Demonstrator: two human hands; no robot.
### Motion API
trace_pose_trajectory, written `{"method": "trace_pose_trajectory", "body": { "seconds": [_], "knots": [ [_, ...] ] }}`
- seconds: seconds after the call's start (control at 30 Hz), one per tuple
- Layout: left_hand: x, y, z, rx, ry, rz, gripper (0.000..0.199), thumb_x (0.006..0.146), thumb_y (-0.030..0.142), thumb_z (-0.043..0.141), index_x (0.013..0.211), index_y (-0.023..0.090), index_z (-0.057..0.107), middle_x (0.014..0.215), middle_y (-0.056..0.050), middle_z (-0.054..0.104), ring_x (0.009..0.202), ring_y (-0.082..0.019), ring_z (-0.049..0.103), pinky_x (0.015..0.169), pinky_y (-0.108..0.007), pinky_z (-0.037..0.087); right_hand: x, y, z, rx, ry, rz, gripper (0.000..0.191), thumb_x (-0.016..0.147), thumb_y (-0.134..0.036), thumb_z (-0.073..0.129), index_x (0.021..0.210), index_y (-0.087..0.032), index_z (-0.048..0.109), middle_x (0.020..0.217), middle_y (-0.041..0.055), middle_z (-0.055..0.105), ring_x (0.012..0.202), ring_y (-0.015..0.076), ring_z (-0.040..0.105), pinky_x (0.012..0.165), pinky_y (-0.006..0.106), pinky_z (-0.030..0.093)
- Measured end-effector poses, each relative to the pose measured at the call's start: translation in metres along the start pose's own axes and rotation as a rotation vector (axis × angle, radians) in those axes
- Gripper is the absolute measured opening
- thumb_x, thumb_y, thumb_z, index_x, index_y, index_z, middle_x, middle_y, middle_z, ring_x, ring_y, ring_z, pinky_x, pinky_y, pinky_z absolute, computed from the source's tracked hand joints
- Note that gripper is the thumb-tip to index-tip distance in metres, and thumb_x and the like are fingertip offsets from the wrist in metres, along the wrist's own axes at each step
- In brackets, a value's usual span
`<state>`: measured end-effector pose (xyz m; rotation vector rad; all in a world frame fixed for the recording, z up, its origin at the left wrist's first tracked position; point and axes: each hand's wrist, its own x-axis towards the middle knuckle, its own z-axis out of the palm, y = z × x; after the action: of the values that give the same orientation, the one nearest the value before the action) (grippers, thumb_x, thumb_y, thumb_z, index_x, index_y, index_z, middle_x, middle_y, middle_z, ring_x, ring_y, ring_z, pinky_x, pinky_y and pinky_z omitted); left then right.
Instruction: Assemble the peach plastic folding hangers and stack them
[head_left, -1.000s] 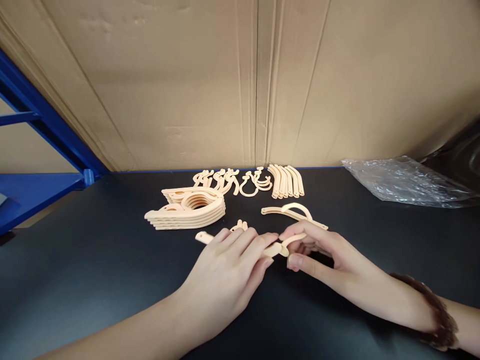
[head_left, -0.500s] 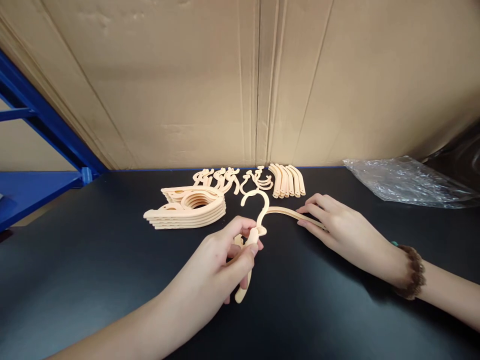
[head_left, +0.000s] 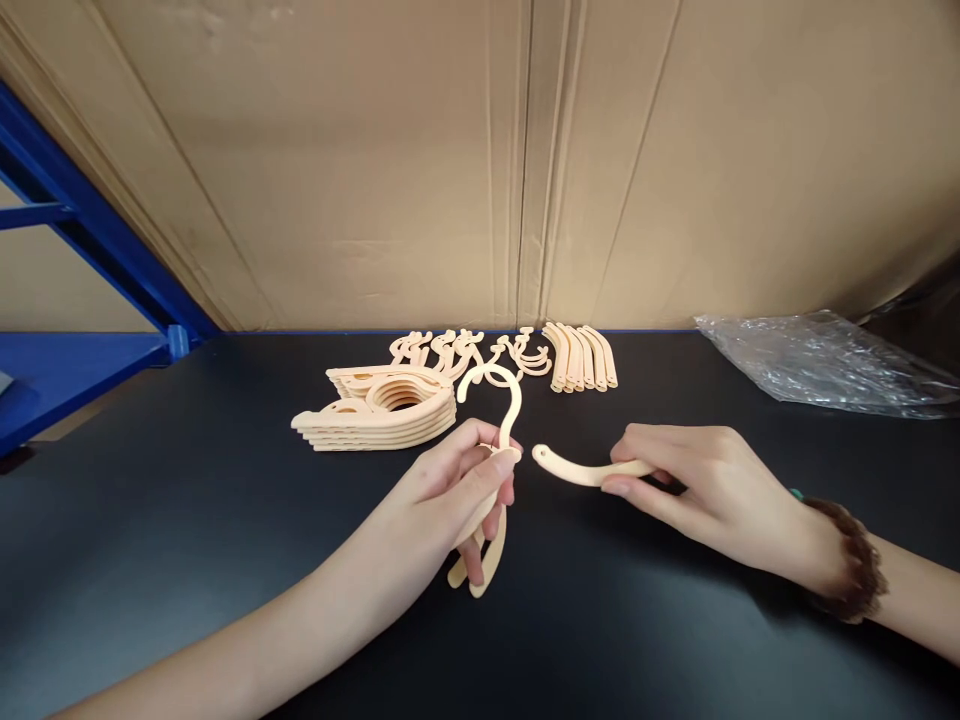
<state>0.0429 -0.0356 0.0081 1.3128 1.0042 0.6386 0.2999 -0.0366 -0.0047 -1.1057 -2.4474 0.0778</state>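
Observation:
My left hand [head_left: 457, 485] is closed around a cream plastic hanger piece, whose hook [head_left: 514, 395] points up and whose arms hang below the fingers. Between the thumb and fingers of my right hand [head_left: 709, 485] is a curved cream arm piece [head_left: 574, 470]; its end with a small hole faces the hook piece, with a gap between them. A stack of cream folded hangers [head_left: 375, 430] lies just beyond my left hand.
Several loose hooks [head_left: 450, 352] and a row of curved arm pieces [head_left: 581, 358] lie at the back of the black table [head_left: 187, 500]. Clear plastic film [head_left: 817, 360] is at the back right. Blue shelving [head_left: 82, 370] stands left, cardboard [head_left: 337, 170] behind.
My right hand has lifted and turned the curved arm piece, bringing its holed end nearer. My left hand has tilted the hook piece, and the hook has shifted left.

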Motion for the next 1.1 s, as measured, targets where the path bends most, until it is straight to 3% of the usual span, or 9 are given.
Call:
{"method": "trace_pose_trajectory", "body": {
  "seconds": [0.17,0.3,0.4,0.57,0.7,0.87,1.1],
  "knots": [
    [-0.0037,0.0031,0.0007,0.01,0.006,0.025,0.038,0.093,0.055,0.052,0.078,0.02,0.049,0.047,0.008,0.047,0.037,-0.008,0.045,0.037,-0.016,0.041,-0.0014,-0.0023,0.0029,-0.083,0.091,-0.133,0.028,0.1,-0.039,0.053,0.083,-0.019,0.062,0.064,-0.003,0.053,0.054,0.011,0.048,0.052,0.026,0.032],
    [-0.0073,0.0045,0.0008,0.076,0.0,-0.045,0.035,0.094,0.052,0.054,0.11,0.022,0.057,0.049,0.007,0.054,0.039,-0.01,0.052,0.039,-0.017,0.044,-0.0012,-0.0055,0.0024,-0.116,0.149,-0.172,0.024,0.099,-0.038,0.056,0.086,-0.019,0.063,0.064,-0.0025,0.055,0.054,0.0119,0.048,0.052,0.026,0.035],
    [-0.0083,0.0053,0.0018,0.047,-0.046,-0.051,0.043,0.091,0.052,0.058,0.12,0.021,0.058,0.052,0.006,0.056,0.044,-0.012,0.056,0.041,-0.02,0.05,-0.0009,-0.0064,0.0016,-0.142,0.166,-0.201,0.023,0.098,-0.036,0.056,0.086,-0.018,0.063,0.066,-0.0019,0.057,0.055,0.0122,0.049,0.054,0.027,0.036],
    [-0.0069,0.0059,0.0019,-0.023,-0.101,-0.034,0.043,0.088,0.05,0.063,0.119,0.02,0.062,0.054,0.006,0.058,0.044,-0.012,0.057,0.044,-0.021,0.051,-0.0022,-0.0062,0.0011,-0.227,0.188,-0.223,0.021,0.097,-0.035,0.059,0.086,-0.017,0.061,0.072,0.0004,0.063,0.061,0.0138,0.054,0.06,0.03,0.04],
    [-0.0063,0.0066,-0.0009,-0.009,-0.114,-0.102,0.044,0.088,0.051,0.062,0.119,0.019,0.062,0.056,0.003,0.065,0.047,-0.013,0.062,0.049,-0.021,0.049,-0.003,-0.0066,0.0005,-0.249,0.209,-0.205,0.022,0.097,-0.037,0.059,0.085,-0.018,0.061,0.072,0.0006,0.064,0.06,0.014,0.055,0.061,0.03,0.041],
    [-0.0065,0.0078,-0.0024,-0.013,-0.104,-0.142,0.036,0.087,0.049,0.065,0.106,0.019,0.065,0.061,0.002,0.068,0.049,-0.012,0.063,0.053,-0.02,0.048,-0.0031,-0.0074,-0.0005,-0.252,0.207,-0.224,0.018,0.097,-0.034,0.06,0.086,-0.019,0.061,0.073,0.0,0.065,0.062,0.0142,0.056,0.061,0.031,0.041],
    [-0.0063,0.0053,-0.0021,0.005,-0.113,-0.066,0.027,0.089,0.043,0.063,0.099,0.018,0.066,0.059,0.002,0.067,0.046,-0.009,0.057,0.05,-0.018,0.046,-0.0045,-0.0099,-0.0008,-0.218,0.187,-0.221,0.019,0.097,-0.034,0.059,0.087,-0.019,0.06,0.073,0.0003,0.064,0.063,0.0143,0.056,0.063,0.031,0.041]
  ]
}}
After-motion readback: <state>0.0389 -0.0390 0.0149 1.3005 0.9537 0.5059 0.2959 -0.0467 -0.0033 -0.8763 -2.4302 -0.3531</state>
